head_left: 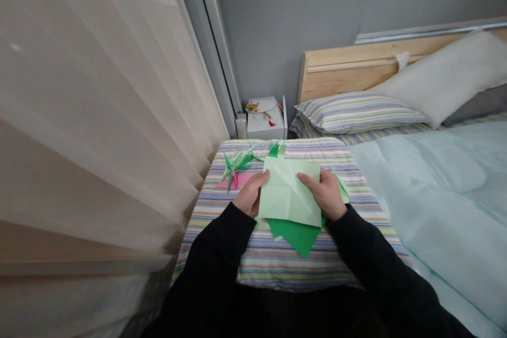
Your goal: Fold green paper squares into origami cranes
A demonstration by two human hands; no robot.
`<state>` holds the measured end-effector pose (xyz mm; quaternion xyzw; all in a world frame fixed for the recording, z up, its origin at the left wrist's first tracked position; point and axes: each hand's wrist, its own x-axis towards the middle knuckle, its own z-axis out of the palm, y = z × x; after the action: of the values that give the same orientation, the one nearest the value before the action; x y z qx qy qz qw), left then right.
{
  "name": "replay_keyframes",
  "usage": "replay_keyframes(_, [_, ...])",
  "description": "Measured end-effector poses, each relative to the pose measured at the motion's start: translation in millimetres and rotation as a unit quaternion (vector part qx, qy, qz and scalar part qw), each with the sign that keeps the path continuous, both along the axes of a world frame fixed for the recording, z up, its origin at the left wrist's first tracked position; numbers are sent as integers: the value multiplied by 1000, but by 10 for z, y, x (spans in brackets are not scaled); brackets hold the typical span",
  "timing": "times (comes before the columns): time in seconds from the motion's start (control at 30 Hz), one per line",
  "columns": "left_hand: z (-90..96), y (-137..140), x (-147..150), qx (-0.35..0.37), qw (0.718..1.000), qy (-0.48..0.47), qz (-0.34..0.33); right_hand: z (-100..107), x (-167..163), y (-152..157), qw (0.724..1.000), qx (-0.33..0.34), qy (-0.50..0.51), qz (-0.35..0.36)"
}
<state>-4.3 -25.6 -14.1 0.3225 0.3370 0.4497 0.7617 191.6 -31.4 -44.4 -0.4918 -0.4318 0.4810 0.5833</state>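
Note:
Between my two hands is a square sheet of light green origami paper with fold creases across it. My left hand grips its left edge, the thumb on top. On the other side my right hand pinches the right edge, thumb lying on the face and fingers behind. Darker green paper shows beneath the sheet, one corner pointing toward me. Folded green origami pieces lie past my left hand, beside a pink paper piece. Another small green folded piece sits just beyond the sheet.
A striped cloth covers the surface under the papers. Behind it stands a small white cabinet with ornaments on top. A pale curtain hangs at the left. To the right is a bed with a light blue quilt and a striped pillow.

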Motion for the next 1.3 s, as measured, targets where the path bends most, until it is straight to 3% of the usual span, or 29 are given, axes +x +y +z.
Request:
replay_keyframes(0.2, [-102,87,-25,-90,995,-26,27,83,-32,-32,992,40,-120,25])
replay_keyframes(0.47, [-72,109,-36,17,992,-5,126,79,-35,-43,999,-5,-36,40])
replay_keyframes(0.67, [-84,124,-17,27,989,-29,143,17,-21,-20,999,-20,10,22])
replay_keyframes(0.77, [-81,117,-22,28,992,-15,125,4,-20,-13,999,-26,26,14])
replay_keyframes(0.97, [-95,85,-48,-3,1000,12,6,58,-38,-16,997,-32,68,-12])
replay_keyframes(1.13, [-113,104,-67,2,1000,12,4,102,-61,-20,991,-62,115,-14])
replay_keyframes(1.3, [-106,110,-91,20,1000,-2,1,148,-81,-35,979,-96,173,43])
